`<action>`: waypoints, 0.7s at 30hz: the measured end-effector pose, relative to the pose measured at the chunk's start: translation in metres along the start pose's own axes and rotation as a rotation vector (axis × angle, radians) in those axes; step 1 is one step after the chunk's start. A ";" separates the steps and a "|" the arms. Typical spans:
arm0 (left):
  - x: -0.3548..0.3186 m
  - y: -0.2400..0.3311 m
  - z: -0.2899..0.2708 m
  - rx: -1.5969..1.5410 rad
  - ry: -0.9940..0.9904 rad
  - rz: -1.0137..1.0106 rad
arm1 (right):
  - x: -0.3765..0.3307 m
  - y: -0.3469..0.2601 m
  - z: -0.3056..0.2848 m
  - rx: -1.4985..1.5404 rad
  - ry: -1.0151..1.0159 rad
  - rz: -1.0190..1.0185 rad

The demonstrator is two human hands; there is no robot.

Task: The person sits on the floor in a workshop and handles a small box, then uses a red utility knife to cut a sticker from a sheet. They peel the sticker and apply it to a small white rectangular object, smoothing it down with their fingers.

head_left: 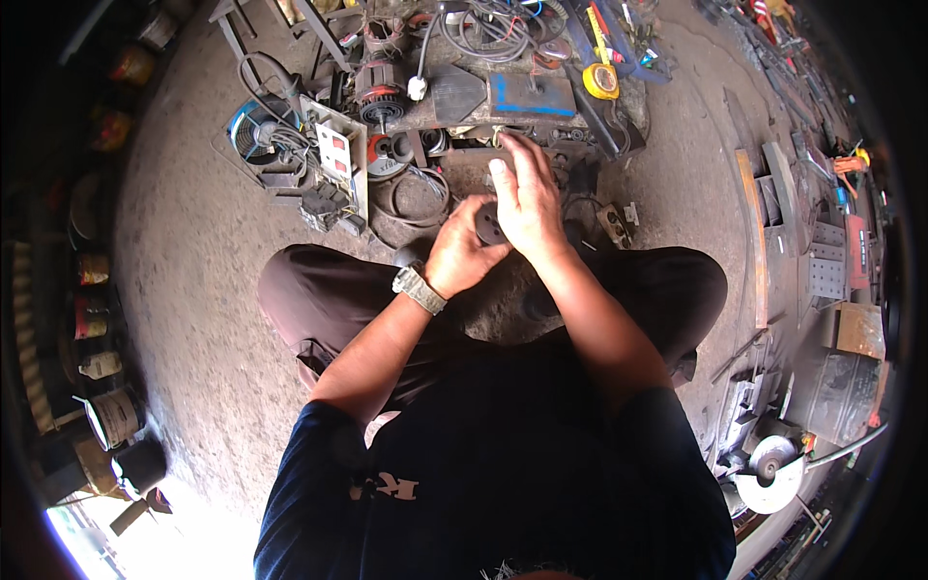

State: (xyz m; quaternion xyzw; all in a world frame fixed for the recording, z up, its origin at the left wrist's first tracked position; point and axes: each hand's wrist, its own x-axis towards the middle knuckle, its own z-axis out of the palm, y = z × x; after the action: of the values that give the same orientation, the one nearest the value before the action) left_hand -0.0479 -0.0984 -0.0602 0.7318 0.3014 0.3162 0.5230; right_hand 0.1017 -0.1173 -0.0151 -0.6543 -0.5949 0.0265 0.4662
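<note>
In front of my crossed legs, my left hand (462,246) is closed around a dark round part (489,228) with small holes in its face. Its kind does not show. Just to the right, my right hand (530,203) has its fingers stretched out and its thumb raised. The palm is close against the right side of the part; whether it touches cannot be made out. Beyond my hands, a low worktop (459,124) holds an electric motor rotor (382,97) with a toothed dark fan, and a blue-smeared metal plate (532,95).
A yellow tape measure (600,81) and coiled grey cable (488,39) lie on the worktop. A switch panel (335,153) with wires stands to the left, near a red-and-grey disc (387,159). A socket strip (614,224) rests on the floor. A cut-off saw (773,464) stands far right.
</note>
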 end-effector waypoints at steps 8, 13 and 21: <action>-0.007 -0.009 0.015 0.201 -0.090 0.186 | -0.006 0.003 0.022 -0.099 -0.117 -0.070; -0.011 -0.010 0.013 0.218 -0.093 0.120 | -0.005 0.007 0.021 -0.126 -0.124 -0.104; 0.000 -0.001 0.007 0.117 0.009 0.141 | 0.024 0.041 0.013 -0.165 0.048 0.008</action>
State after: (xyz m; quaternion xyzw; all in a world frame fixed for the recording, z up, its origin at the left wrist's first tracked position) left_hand -0.0423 -0.1018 -0.0629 0.7793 0.2694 0.3373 0.4543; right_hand 0.1317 -0.0842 -0.0359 -0.6933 -0.5812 -0.0364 0.4245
